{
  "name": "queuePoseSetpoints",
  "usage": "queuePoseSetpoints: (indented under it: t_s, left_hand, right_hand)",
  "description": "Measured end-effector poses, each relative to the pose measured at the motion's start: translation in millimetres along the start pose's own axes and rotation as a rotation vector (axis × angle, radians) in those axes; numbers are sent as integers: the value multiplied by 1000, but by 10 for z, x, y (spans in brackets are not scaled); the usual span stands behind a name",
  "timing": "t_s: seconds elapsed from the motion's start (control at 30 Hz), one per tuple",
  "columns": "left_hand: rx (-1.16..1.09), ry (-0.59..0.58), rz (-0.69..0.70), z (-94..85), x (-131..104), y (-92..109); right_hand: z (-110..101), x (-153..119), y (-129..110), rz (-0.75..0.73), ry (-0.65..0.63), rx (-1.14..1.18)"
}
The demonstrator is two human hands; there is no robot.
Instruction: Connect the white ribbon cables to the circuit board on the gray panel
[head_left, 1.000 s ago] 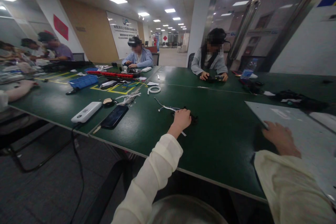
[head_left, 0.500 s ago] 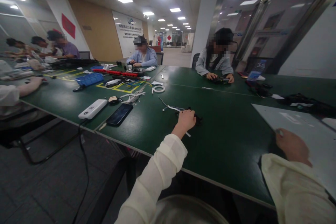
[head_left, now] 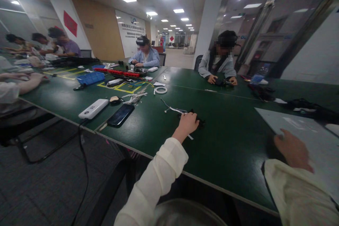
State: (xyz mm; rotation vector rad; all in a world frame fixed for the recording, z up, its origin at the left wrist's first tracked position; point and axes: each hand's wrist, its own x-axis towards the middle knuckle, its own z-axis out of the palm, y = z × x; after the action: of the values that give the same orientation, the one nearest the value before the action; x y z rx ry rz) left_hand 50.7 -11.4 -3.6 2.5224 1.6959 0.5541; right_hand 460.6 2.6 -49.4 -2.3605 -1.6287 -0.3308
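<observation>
The black object (head_left: 201, 123) lay on the green bench (head_left: 227, 148), in from the near edge and left of the grey board (head_left: 293, 123). It was partly under the fingers of the left hand (head_left: 188, 124), with dark parts showing past the fingertips on their far and right sides. Those fingers were bent down over it, touching it; the palm side was hidden, so I cannot tell whether they gripped it. Thin wires (head_left: 172, 108) ran out beyond the hand toward the bench's far left, and a white strip (head_left: 191, 137) poked out on the near side.

The right hand (head_left: 293, 150) was well apart from the object, at the left edge of the board. It was blurred; I cannot tell how far its fingers were open or whether they held the board.

Farther left lay a phone (head_left: 121, 115), with a white power bank (head_left: 93, 108) beside it near the bench's near edge. Beyond them stood a blue tray (head_left: 90, 78); a white ring (head_left: 160, 90) lay to its right. Across the bench, a person (head_left: 218, 61) had both hands on a dark item.
</observation>
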Motion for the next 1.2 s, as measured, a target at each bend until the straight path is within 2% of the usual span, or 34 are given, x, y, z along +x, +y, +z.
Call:
queuePoseSetpoints:
  t_s: [0.1,0.2,0.4,0.7,0.93,1.2]
  left_hand:
    - [13,0,5,-39,-24,-5]
    - [5,10,39,-102,-78,-42]
    - [11,-21,120,-177,-211,-146]
    - [49,-103,104,-181,-233,-132]
    - [49,-84,131,-150,-214,-128]
    - [64,-85,94,-167,-221,-97]
  right_hand:
    - [-91,-43,-174,18,-131,72]
    - [-142,-68,-288,1,-190,114]
    - [-163,-83,-368,31,-114,189]
    - [-199,-195,-617,44,-71,220]
    - [-254,-363,-934,-105,-39,248]
    - [-319,-539,-1220,-211,-23,341]
